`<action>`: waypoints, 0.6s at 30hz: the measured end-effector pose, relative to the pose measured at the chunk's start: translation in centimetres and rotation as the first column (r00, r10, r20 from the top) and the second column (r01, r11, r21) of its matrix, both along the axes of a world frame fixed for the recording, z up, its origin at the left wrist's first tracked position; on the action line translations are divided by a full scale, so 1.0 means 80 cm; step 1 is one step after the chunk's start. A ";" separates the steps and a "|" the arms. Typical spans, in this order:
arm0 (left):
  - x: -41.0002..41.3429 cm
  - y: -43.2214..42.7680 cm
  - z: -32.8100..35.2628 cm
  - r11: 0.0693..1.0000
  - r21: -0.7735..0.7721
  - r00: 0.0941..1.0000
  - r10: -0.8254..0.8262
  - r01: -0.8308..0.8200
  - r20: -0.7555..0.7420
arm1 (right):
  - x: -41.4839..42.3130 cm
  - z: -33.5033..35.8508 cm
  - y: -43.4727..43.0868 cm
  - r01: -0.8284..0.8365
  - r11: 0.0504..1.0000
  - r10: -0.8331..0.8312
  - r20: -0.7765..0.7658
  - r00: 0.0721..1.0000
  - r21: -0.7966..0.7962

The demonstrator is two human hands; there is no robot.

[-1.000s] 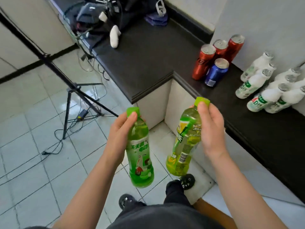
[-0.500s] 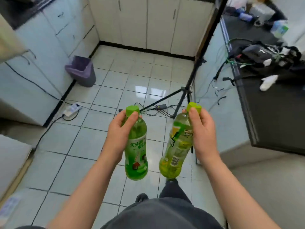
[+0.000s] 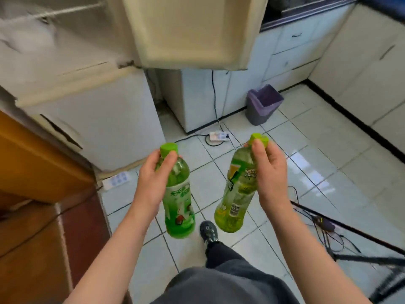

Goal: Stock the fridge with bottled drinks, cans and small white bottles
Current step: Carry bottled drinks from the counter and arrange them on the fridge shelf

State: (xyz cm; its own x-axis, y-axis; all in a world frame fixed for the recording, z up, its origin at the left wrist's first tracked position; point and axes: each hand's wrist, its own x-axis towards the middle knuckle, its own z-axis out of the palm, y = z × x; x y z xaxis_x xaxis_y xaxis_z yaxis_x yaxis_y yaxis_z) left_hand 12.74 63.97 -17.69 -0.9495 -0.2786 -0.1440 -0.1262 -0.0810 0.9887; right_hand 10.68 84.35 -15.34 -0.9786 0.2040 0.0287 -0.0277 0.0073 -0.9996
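Observation:
My left hand [image 3: 151, 181] grips the neck of a green bottled drink [image 3: 178, 198] with a white label and green cap, held upright over the tiled floor. My right hand [image 3: 269, 172] grips the neck of a yellow-green bottled drink [image 3: 236, 198], tilted with its base toward the left bottle. The two bottles are apart. The white fridge [image 3: 98, 119] stands at the upper left, blurred, with its upper door [image 3: 190, 31] swung open above and beyond the bottles. No cans or small white bottles are in view.
A grey bin with a purple liner [image 3: 262, 105] sits on the floor by white cabinets [image 3: 350, 62]. Power strips [image 3: 219, 136] and cables lie on the tiles. A tripod leg and wires [image 3: 341, 229] cross at the right. An orange-brown wooden surface [image 3: 37, 163] is at the left.
The view has swung left from the counter and floor to the fridge, which now shows with its door open. Both hands keep the same hold on their bottles.

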 end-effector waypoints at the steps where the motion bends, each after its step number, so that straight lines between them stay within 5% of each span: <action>1: -0.019 -0.017 0.004 0.998 -0.006 0.998 0.055 -0.055 -0.010 | -0.029 0.004 -0.017 -0.045 0.999 0.045 -0.013 0.999 0.003; 9: -0.084 -0.165 0.034 0.866 0.037 0.863 0.500 -0.499 -0.071 | -0.208 0.035 -0.191 -0.444 0.894 0.447 -0.087 0.890 0.058; 18: -0.108 -0.363 0.029 0.718 0.047 0.710 0.694 -0.694 -0.124 | -0.281 0.035 -0.429 -0.665 0.744 0.668 -0.069 0.741 0.062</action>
